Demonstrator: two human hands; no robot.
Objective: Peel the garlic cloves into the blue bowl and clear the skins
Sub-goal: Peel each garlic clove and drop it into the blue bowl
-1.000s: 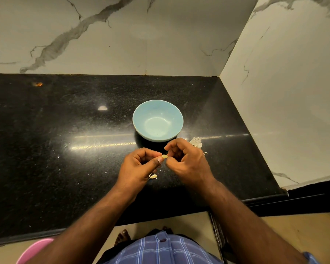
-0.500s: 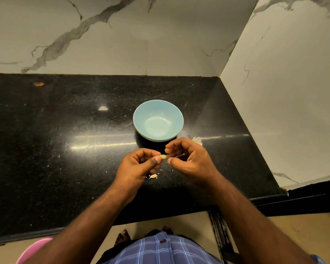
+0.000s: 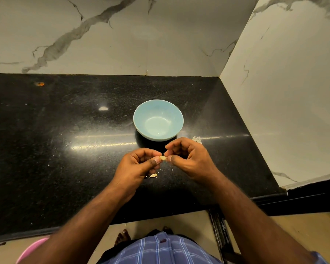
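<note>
Two hands pinch one garlic clove (image 3: 162, 158) between them, left hand (image 3: 139, 166) and right hand (image 3: 189, 159) both clamped on it, just before the blue bowl (image 3: 139, 119), which holds nothing. Skins (image 3: 197, 139) lie beside it.

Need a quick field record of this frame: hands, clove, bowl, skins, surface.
left hand: pinches the garlic clove
right hand: pinches the same clove from the other side
blue bowl: upright on the counter, beyond the hands, nothing visible inside
skins: one piece below the left hand; a pale pile behind the right hand
counter: black, speckled with small flecks
</note>
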